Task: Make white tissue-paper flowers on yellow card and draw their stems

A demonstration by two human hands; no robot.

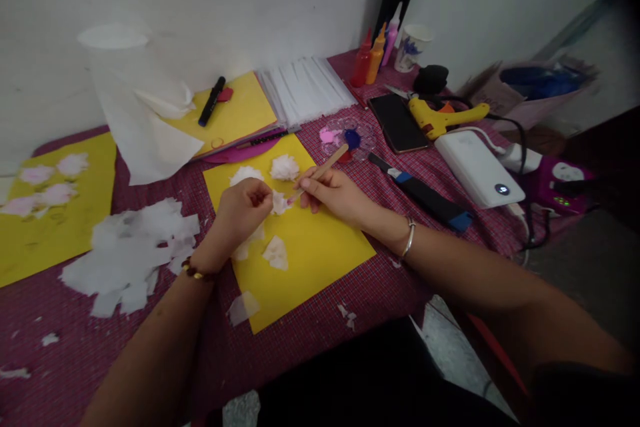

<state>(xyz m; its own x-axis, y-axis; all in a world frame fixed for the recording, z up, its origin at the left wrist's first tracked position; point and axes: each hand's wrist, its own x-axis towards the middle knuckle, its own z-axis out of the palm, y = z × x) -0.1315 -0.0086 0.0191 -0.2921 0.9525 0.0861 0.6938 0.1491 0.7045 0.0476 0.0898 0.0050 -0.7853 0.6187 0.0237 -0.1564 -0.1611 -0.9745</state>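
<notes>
My right hand [327, 190] is closed around a wooden craft stick [327, 165], held slanting. The stick's pink-stained lower end meets a small white tissue-paper flower [281, 203]. Against that flower's left side, my left hand [245, 207] is closed, its fingertips pinching the paper edge. Beneath both hands lies a yellow sheet [320, 260]. It bears another crumpled tissue flower [285, 167], a further white one [246, 175] partly behind my left hand, and a loose tissue piece [276, 253]. Just beyond my right hand, a clear scalloped palette [367, 140] holds pink, blue and red paint.
Tissue squares [135, 247] are heaped at left, beside a yellow sheet [55, 227] with pinkish flowers. A tissue roll [130, 93] stands behind. At right are a utility knife [425, 193], phone [395, 121], yellow glue gun [440, 119], white power bank [475, 167] and paint bottles [363, 63].
</notes>
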